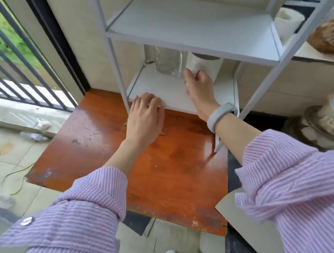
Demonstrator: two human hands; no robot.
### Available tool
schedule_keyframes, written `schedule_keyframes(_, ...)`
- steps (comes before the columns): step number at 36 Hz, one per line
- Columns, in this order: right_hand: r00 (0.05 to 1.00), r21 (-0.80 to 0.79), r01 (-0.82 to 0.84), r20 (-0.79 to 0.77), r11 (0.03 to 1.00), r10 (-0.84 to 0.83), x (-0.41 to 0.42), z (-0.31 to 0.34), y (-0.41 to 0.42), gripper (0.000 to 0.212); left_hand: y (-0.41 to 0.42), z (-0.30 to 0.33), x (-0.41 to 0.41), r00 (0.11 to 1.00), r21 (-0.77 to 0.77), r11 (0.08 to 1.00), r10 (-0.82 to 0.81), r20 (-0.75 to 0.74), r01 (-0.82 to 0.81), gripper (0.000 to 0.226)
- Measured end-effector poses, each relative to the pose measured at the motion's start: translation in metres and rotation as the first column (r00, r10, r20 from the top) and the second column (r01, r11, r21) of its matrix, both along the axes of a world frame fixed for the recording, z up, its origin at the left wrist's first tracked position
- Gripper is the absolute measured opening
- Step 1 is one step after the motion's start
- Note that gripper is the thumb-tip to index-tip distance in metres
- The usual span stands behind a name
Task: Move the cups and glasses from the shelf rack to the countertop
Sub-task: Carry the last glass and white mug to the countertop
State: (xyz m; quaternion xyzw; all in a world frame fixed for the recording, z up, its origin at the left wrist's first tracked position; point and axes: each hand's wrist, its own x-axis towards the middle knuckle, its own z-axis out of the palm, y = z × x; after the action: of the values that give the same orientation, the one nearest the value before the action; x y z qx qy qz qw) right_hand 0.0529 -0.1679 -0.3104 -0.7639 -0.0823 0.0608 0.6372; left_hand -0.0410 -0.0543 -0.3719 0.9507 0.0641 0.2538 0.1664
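On the rack's lower shelf [172, 91], a person's right hand [199, 86] reaches open toward a clear glass [168, 62] beside a white cup [205, 66]; the left hand [144, 116] rests flat at the shelf edge. The wooden countertop [173, 155] holds none yet. No writing is legible.

Shelf rack [121, 74]: stands on the table [109, 148], at its rear
Glass [166, 62]: on the lower shelf [172, 95], left of the cup [207, 66]
Cup: just beside the glass
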Motion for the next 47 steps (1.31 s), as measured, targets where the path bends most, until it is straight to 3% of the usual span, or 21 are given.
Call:
schedule_keyframes(4,0.995,0.046,0.101,0.007,0.994,-0.101,-0.007,-0.008,-0.007,0.020,-0.003,0.011,0.014,0.999,-0.104,0.994,0.016,-0.043,-0.020,0.028)
schedule_keyframes(10,0.991,0.043,0.130,0.012,0.991,-0.131,-0.012,-0.013,-0.026,0.017,-0.018,0.028,0.051,0.990,-0.390,0.921,-0.074,-0.121,0.021,0.046)
schedule_keyframes(13,0.989,0.009,0.137,0.062,0.990,-0.138,-0.017,-0.014,-0.035,0.024,-0.024,0.037,0.070,0.989,-0.576,0.817,-0.113,-0.094,0.039,0.053)
schedule_keyframes(17,0.984,0.009,0.137,0.113,0.990,-0.137,-0.025,-0.017,-0.046,0.021,-0.027,0.049,0.088,0.985,-0.796,0.599,-0.172,-0.026,0.083,0.056)
schedule_keyframes(19,0.983,0.001,0.135,0.128,0.991,-0.134,-0.029,-0.018,-0.050,0.022,-0.028,0.053,0.093,0.983,-0.860,0.503,-0.181,-0.006,0.087,0.055)
schedule_keyframes(21,0.983,-0.003,0.138,0.123,0.990,-0.136,-0.032,-0.017,-0.053,0.022,-0.030,0.054,0.095,0.986,-0.879,0.468,-0.168,0.008,0.087,0.048)
schedule_keyframes(24,0.987,0.007,0.135,0.087,0.991,-0.135,-0.036,-0.014,-0.057,0.020,-0.031,0.052,0.093,0.993,-0.863,0.497,-0.106,0.044,0.091,0.038)
schedule_keyframes(32,0.996,0.166,0.016,-0.087,0.986,-0.001,-0.052,-0.004,-0.065,0.024,-0.032,0.045,0.056,0.989,-0.706,0.695,-0.062,0.133,0.138,0.008)
schedule_keyframes(39,0.986,0.140,0.056,-0.162,0.989,-0.032,-0.070,0.001,-0.082,0.022,-0.042,0.052,0.020,0.995,-0.733,0.678,0.033,0.099,0.050,0.035)
schedule_keyframes(44,0.996,0.110,0.070,-0.060,0.991,-0.064,-0.092,0.000,-0.106,0.025,-0.054,0.055,0.000,0.983,-0.737,0.675,0.154,0.096,-0.034,0.044)
schedule_keyframes(47,0.997,0.103,0.072,-0.036,0.992,-0.069,-0.113,-0.003,-0.124,0.025,-0.067,0.059,-0.019,0.979,-0.690,0.723,0.166,0.121,-0.037,0.050)
